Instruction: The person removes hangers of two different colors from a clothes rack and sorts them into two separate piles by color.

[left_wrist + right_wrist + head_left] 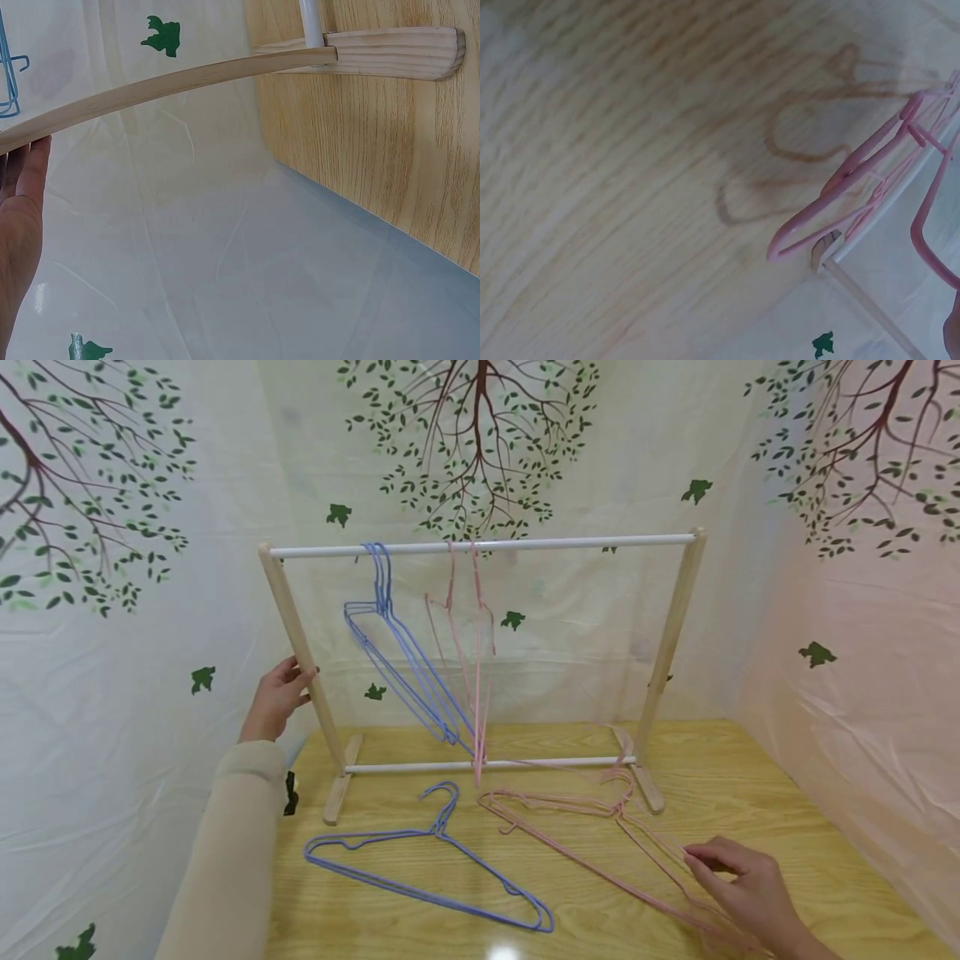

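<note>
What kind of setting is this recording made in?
Probably a staged tabletop recording booth: a small wooden garment rack stands on a wood-grain table, enclosed by tree-printed fabric backdrops, with pink wire hangers lying loose.

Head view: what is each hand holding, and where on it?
Left hand grips the rack's left post about mid-height. Right hand pinches the pink hangers on the table at their lower wire.
</note>
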A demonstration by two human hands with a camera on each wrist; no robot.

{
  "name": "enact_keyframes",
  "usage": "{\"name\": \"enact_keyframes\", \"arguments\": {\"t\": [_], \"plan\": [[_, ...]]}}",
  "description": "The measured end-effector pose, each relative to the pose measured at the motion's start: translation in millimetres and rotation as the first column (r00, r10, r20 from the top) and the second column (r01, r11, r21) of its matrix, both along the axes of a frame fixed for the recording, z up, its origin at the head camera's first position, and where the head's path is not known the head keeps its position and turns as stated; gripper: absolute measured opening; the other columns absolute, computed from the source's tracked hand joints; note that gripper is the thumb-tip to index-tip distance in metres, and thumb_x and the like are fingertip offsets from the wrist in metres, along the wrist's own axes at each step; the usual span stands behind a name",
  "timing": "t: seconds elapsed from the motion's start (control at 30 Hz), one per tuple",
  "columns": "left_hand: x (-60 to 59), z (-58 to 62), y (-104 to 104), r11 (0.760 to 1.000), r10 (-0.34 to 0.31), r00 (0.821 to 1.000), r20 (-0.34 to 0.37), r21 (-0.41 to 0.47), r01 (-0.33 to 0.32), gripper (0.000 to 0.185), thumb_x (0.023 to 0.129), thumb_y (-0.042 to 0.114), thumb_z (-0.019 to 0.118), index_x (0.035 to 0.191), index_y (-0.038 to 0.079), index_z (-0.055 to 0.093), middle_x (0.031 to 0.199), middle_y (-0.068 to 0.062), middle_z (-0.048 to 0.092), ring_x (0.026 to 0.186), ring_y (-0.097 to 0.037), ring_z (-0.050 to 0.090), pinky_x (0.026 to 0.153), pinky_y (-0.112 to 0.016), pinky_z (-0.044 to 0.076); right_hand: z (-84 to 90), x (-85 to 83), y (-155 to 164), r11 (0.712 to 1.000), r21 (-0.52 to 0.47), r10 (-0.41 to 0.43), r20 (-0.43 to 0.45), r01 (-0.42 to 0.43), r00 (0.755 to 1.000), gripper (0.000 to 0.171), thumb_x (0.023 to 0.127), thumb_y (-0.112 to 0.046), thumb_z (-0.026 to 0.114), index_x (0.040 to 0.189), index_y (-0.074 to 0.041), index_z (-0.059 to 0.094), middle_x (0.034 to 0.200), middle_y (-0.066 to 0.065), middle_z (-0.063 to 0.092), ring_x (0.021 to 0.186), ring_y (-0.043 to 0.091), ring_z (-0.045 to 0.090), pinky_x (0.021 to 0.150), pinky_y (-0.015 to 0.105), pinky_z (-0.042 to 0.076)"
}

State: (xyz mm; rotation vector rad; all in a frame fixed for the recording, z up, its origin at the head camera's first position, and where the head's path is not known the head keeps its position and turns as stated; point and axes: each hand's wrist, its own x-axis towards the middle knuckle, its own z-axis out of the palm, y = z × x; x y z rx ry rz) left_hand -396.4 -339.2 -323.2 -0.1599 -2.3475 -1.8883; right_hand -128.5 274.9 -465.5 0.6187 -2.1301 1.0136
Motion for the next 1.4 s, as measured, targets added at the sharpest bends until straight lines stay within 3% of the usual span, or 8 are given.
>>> {"name": "enact_keyframes", "arguments": {"t": [0.17,0.33,0.57,0.73,0.9,1.0,1.13,1.4], "plan": [[-1.1,-0.6,-1,1.0,-0.008,1.0,0.002,0.018,0.008,0.055,0.107,0.018,0.044,0.157,0.006,0.025,0.147,-0.028,0.037,0.129,-0.032,0.042,0.111,-0.056,0.034,-4.9,4.2,-4,0.998,-0.053,0.023,0.097,-0.018,0.995,0.041,0.067,0.029,0.071,0.091,-0.004,0.075,0.079,-0.006,0.068,0.068,0.004,0.065,0.065,0.013,0.054],[0.4,0.4,-1,1.0,-0.005,1.0,-0.004,-0.003,0.005,0.057,0.107,0.022,0.046,0.158,0.007,0.026,0.142,-0.024,0.042,0.126,-0.029,0.045,0.111,-0.054,0.035,-4.9,6.0,-10,0.997,-0.023,-0.069,0.219,0.076,0.973,0.022,0.077,0.018,0.073,0.089,-0.001,0.075,0.076,-0.009,0.067,0.063,0.008,0.064,0.059,0.016,0.054],[-1.0,-0.2,-1,1.0,-0.002,1.0,-0.013,-0.012,0.002,0.057,0.106,0.024,0.048,0.157,0.007,0.028,0.116,0.003,0.052,0.124,-0.027,0.047,0.109,-0.055,0.037,-5.4,-1.9,-5,0.954,0.127,-0.3,0.423,0.272,0.855,0.006,0.089,-0.006,0.074,0.093,-0.003,0.076,0.082,0.001,0.073,0.07,0.004,0.064,0.059,0.019,0.054],[-1.5,-0.5,-1,1.0,-0.006,1.0,-0.024,-0.015,0.006,0.057,0.107,0.023,0.047,0.157,0.007,0.027,0.127,-0.01,0.051,0.126,-0.031,0.045,0.109,-0.055,0.037,-6.7,-10.2,2,0.939,0.209,-0.342,0.539,0.271,0.77,0.014,0.092,-0.012,0.071,0.098,0.001,0.075,0.088,0.006,0.074,0.071,0.01,0.066,0.061,0.02,0.054],[0.9,0.1,0,0.999,-0.012,0.999,-0.039,-0.038,0.011,0.058,0.107,0.026,0.046,0.157,0.007,0.026,0.144,-0.026,0.041,0.126,-0.029,0.045,0.109,-0.054,0.037,-12.1,-18.4,10,0.914,0.309,-0.398,0.552,0.263,0.733,0.021,0.094,-0.016,0.068,0.105,0.001,0.074,0.095,0.008,0.074,0.076,0.02,0.068,0.063,0.032,0.056],[2.2,0.2,0,0.999,-0.012,0.999,-0.039,-0.036,0.01,0.058,0.107,0.026,0.047,0.157,0.007,0.026,0.145,-0.027,0.04,0.126,-0.028,0.045,0.109,-0.055,0.037,-13.7,-22.1,14,0.901,0.326,-0.426,0.533,0.287,0.731,0.025,0.095,-0.018,0.067,0.109,0.001,0.073,0.099,0.011,0.073,0.081,0.027,0.068,0.065,0.04,0.056],[2.6,0.0,1,1.0,-0.007,0.999,-0.039,-0.03,0.006,0.058,0.107,0.026,0.047,0.157,0.007,0.026,0.143,-0.024,0.042,0.129,-0.032,0.043,0.109,-0.055,0.037,-13.3,-25.7,16,0.892,0.317,-0.443,0.476,0.322,0.76,0.022,0.095,-0.019,0.068,0.107,-0.001,0.074,0.097,0.01,0.073,0.087,0.031,0.069,0.067,0.045,0.056],[2.1,-0.6,1,1.0,-0.003,1.0,-0.028,-0.029,0.003,0.059,0.107,0.027,0.047,0.158,0.007,0.025,0.141,-0.019,0.043,0.134,-0.035,0.039,0.11,-0.054,0.037,-2.2,-33.2,13,0.908,0.291,-0.408,0.442,0.302,0.799,0.024,0.097,-0.02,0.066,0.107,0.001,0.073,0.096,0.013,0.073,0.081,0.031,0.07,0.065,0.045,0.058]]}}
